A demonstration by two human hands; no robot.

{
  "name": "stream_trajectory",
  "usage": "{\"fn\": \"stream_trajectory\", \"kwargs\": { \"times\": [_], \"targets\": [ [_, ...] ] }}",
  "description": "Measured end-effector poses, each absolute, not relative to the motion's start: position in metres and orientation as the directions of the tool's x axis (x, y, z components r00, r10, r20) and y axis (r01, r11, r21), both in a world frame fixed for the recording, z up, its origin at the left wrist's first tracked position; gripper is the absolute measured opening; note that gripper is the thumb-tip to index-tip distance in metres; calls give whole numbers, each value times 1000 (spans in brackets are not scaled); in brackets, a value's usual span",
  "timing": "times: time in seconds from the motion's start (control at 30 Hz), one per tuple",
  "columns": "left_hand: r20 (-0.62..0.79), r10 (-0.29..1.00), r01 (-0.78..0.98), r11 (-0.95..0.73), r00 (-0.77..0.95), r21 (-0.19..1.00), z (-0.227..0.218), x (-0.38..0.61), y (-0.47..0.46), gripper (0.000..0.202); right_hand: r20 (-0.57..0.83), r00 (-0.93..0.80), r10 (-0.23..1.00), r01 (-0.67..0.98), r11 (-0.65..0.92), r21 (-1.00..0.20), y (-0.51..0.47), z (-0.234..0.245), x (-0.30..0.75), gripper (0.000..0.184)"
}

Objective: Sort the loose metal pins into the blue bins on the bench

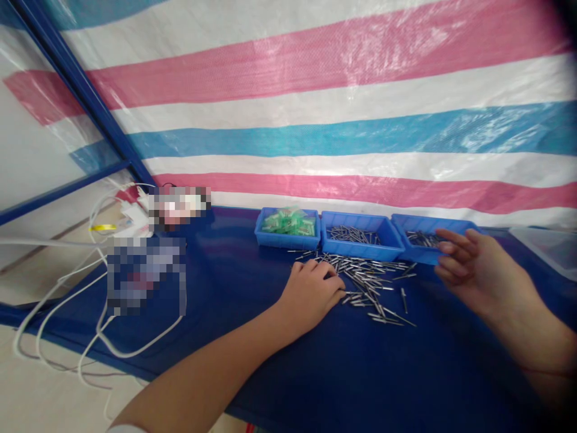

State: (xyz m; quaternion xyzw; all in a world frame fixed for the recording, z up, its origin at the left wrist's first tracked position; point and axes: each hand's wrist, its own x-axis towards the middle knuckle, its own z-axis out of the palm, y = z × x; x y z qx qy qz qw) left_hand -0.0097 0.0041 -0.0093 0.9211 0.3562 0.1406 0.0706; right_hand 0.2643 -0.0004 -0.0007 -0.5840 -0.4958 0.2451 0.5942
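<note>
Left hand (311,294) lies palm down on the blue table (360,373), fingers curled; whether it pinches anything I cannot tell. Right hand (473,264) hovers loosely spread, empty, just beside the rightmost blue bin (417,254). Loose metal pins (374,281) lie at the left hand's 2 o'clock, touching its fingertips.

Striped tarp wall (315,120) w/ blue frame (76,84)
</note>
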Motion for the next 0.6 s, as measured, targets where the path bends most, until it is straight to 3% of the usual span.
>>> {"fn": "stream_trajectory", "kwargs": {
  "times": [0.17, 0.27, 0.4, 0.5, 0.6],
  "targets": [
    [222, 671, 643, -741, 708, 191, -8, -8, 2, 19, 57, 335, 940, 60, 39, -997, -8, 1, 235, 30],
    [269, 692, 661, -721, 669, 210, -3, -8, 2, 24, 26, 238, 971, 161, -13, -987, -14, 1, 214, 31],
    [339, 741, 641, -671, 580, 372, 2, -8, 1, 24, 145, 40, 989, 437, 113, -892, -22, -2, 191, 31],
    [361, 772, 565, -631, 523, 531, 1, -5, -1, 21, 174, 50, 983, 413, 139, -900, -28, -5, 179, 29],
    [356, 798, 483, -585, 487, 651, -3, -2, -4, 18, 77, 140, 987, 257, 39, -966, -32, -6, 172, 30]
  ]
}}
